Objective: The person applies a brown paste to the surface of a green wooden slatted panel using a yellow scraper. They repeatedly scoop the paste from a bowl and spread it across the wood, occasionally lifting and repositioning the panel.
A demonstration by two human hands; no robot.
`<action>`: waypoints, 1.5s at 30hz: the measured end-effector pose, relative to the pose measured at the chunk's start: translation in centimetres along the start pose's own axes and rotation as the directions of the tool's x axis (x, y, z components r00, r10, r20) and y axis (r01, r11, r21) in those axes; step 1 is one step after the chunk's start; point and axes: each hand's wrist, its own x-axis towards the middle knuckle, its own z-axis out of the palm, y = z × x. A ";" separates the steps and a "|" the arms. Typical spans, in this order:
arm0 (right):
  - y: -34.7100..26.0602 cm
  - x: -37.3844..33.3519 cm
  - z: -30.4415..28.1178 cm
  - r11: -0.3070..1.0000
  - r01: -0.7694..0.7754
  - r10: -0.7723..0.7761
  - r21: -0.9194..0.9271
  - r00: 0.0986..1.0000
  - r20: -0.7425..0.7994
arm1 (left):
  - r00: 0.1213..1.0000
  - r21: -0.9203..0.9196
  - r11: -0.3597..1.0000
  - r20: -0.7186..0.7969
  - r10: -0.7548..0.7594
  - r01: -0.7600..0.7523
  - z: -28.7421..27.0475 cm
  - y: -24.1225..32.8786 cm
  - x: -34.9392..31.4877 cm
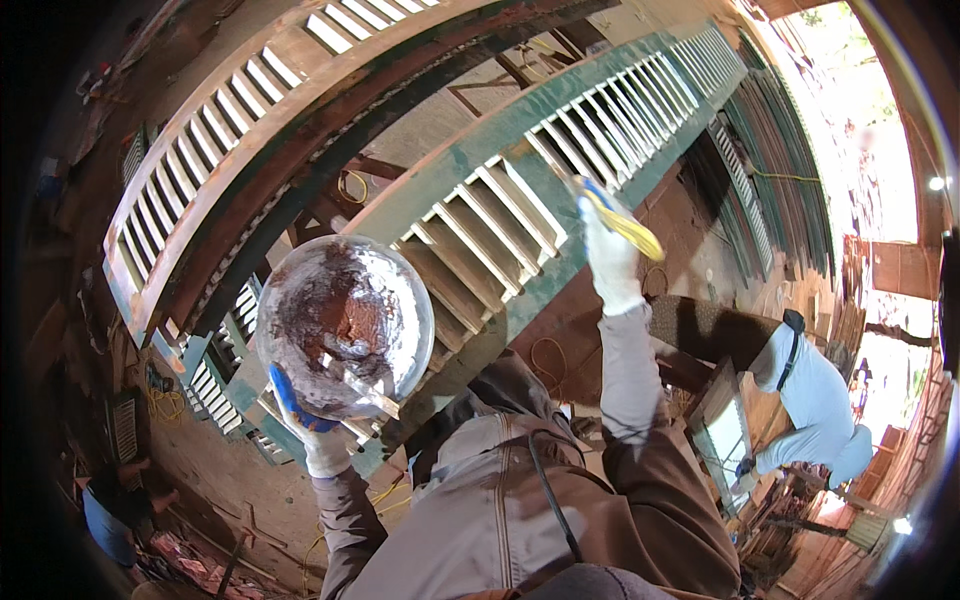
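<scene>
A round metal bowl (pixel 412 300) holds reddish-brown paste (pixel 358 318), with pale smears on its inner wall. My left hand (pixel 318 432), in a white and blue glove, is closed on the bowl's near left rim. A flat stick (pixel 362 388) rests inside the bowl against its near edge. My right hand (pixel 610 262), gloved the same way, is closed around a yellow-handled tool (pixel 640 238). The tool's working end is too small to make out; it points at the slats of a green louvred shutter panel (pixel 548 292). The bowl is over the panel's near left part.
Another louvred panel (pixel 150 290) stretches along the far left. More green panels (pixel 790 180) are stacked at the right. A person in light blue clothes (pixel 815 385) bends over work at the right, and another person (pixel 110 515) is at the lower left. Yellow cords (pixel 165 400) lie about the floor.
</scene>
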 end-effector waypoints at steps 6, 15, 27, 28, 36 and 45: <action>2.7 -5.4 -6.5 0.951 0.114 -0.140 -0.286 0.988 -0.072 | 0.986 -0.288 0.948 -0.052 -0.161 0.140 1.3 1.2 0.6; 4.3 -5.1 -4.8 0.453 0.377 -0.263 -0.808 0.922 0.283 | 0.990 -0.184 0.979 -0.091 -0.107 0.089 1.1 0.9 1.0; 5.4 -5.1 -6.4 0.611 0.357 -0.333 -0.707 0.926 0.179 | 0.997 -0.046 0.999 -0.078 -0.013 0.009 0.3 -0.2 1.2; 5.3 -4.7 -6.2 0.598 0.347 -0.323 -0.722 0.929 0.179 | 0.993 -0.066 0.998 -0.115 -0.033 0.026 0.3 -0.2 1.3; 4.4 -5.9 -6.2 0.616 0.398 -0.231 -0.680 0.916 0.327 | 0.992 -0.243 0.968 -0.092 -0.085 0.061 0.4 0.2 1.1; 6.0 -7.4 -5.3 0.261 0.526 -0.228 -0.810 0.849 0.478 | 0.998 -0.150 0.989 -0.069 -0.007 -0.004 -1.5 -1.4 1.3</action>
